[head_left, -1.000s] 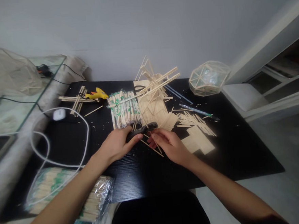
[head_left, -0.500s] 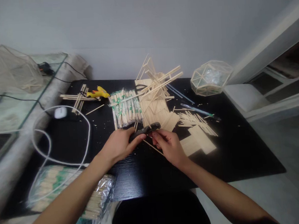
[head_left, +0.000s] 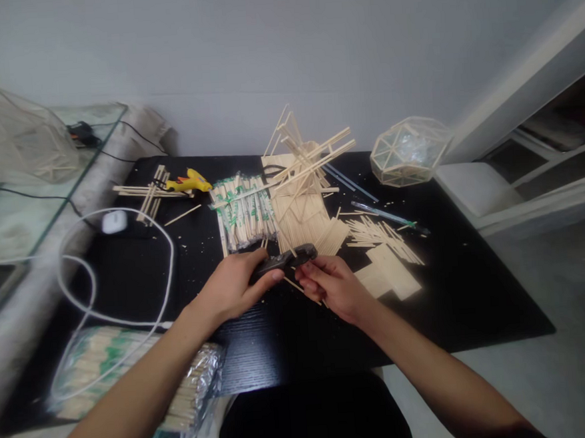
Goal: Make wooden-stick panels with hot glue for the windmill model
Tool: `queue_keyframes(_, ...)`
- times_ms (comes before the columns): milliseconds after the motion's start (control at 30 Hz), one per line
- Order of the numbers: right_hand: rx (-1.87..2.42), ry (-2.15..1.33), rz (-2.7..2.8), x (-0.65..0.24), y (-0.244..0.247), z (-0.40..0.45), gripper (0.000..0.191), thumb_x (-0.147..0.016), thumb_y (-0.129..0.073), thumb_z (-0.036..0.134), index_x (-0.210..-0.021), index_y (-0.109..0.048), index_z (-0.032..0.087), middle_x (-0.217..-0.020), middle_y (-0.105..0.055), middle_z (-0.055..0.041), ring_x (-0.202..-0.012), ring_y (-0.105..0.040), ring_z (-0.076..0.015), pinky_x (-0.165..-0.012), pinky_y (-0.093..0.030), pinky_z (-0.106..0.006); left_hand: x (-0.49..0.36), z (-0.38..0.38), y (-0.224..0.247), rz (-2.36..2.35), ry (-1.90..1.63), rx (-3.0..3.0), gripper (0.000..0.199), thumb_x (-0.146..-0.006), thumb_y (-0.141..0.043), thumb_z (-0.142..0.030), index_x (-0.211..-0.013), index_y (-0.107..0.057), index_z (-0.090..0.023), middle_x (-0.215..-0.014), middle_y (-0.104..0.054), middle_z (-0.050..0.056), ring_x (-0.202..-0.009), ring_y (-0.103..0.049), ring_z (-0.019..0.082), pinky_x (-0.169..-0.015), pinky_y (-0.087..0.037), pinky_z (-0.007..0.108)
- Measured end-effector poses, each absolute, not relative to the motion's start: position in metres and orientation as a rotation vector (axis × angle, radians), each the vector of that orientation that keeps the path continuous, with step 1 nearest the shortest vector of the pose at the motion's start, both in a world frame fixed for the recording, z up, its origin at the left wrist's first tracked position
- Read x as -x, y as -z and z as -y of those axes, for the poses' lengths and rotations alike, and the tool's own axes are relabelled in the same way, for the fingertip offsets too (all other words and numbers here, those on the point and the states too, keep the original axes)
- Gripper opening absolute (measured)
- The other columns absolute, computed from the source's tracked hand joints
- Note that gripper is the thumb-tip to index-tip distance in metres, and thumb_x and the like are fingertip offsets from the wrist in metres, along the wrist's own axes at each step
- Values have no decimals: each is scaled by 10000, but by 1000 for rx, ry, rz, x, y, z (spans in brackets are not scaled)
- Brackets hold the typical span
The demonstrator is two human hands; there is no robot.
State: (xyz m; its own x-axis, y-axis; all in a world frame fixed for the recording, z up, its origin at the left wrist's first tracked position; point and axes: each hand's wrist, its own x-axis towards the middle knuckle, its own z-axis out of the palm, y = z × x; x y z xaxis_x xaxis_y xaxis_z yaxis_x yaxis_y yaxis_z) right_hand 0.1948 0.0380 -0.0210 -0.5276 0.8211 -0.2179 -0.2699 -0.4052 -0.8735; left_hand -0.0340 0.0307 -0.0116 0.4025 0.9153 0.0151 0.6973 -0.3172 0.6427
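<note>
My left hand (head_left: pixel 231 284) is closed around the handles of dark pliers (head_left: pixel 303 252), whose head points right. My right hand (head_left: pixel 338 288) pinches a thin wooden stick (head_left: pixel 287 241) that runs up through the head of the pliers; whether the jaws bite it cannot be made out. Another thin stick (head_left: pixel 295 284) slants below the pliers towards my right fingers, its far end hidden by them. Just beyond my hands lie wrapped chopsticks (head_left: pixel 246 212) and a layer of flat wooden strips (head_left: pixel 299 208).
A yellow glue gun (head_left: pixel 189 181) rests by crossed sticks at the back left. Short sticks (head_left: pixel 387 239) and thin wood sheets (head_left: pixel 395 272) lie right. A faceted stick frame (head_left: pixel 411 152) stands back right. A white cable (head_left: pixel 172 261) loops left, above bagged chopsticks (head_left: pixel 90 366).
The view has shifted slightly. My right hand has turned a little and its fingers sit slightly lower beside the pliers. My left hand keeps its hold.
</note>
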Motion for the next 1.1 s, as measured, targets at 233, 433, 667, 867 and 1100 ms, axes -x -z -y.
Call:
queue_keyframes(233,777,-2152,919,-196,22,-38,384,-800,-901,483,-762,-719,147,-601,-457,49,-520,-286,-50,-470,-186,-204,34,-29,10,-1334,-504,-2099,507,-1041,-405,-643,-865,-561,-194,-734,-606,17,-646,-573,181,-625,-364,309)
queue_keyframes(433,883,-2028,1057,-199,28,-40,398,-844,-844,543,-823,-734,160,-603,-515,51,-488,-379,-52,-462,-277,-200,32,-27,8,-1443,-406,-2031,552,-1040,-386,-668,-845,-598,-197,-699,-612,22,-632,-581,184,-626,-365,315)
queue_keyframes(667,1026,-1845,1507,-226,2,-65,449,-855,-825,487,-1197,-750,207,-1055,-752,-84,-937,-732,-222,-544,-554,-227,26,-27,12,-1553,-284,-2049,573,-1010,-401,-714,-828,-601,-209,-725,-676,65,-682,-656,231,-638,-372,326)
queue_keyframes(867,1182,-1964,1434,-214,-14,-76,249,-858,-832,368,-964,-757,156,-977,-744,-74,-778,-769,-173,-667,-677,-280,23,-25,16,-1576,-201,-2149,620,-1006,-349,-756,-822,-584,-213,-719,-691,80,-673,-669,241,-610,-362,327)
queue_keyframes(1100,1189,-1993,1376,-208,-10,-79,208,-852,-855,341,-863,-759,157,-911,-752,-58,-729,-773,-162,-707,-698,-301,23,-23,17,-1623,-183,-2185,684,-995,-318,-795,-806,-621,-212,-665,-665,77,-624,-663,245,-580,-356,323)
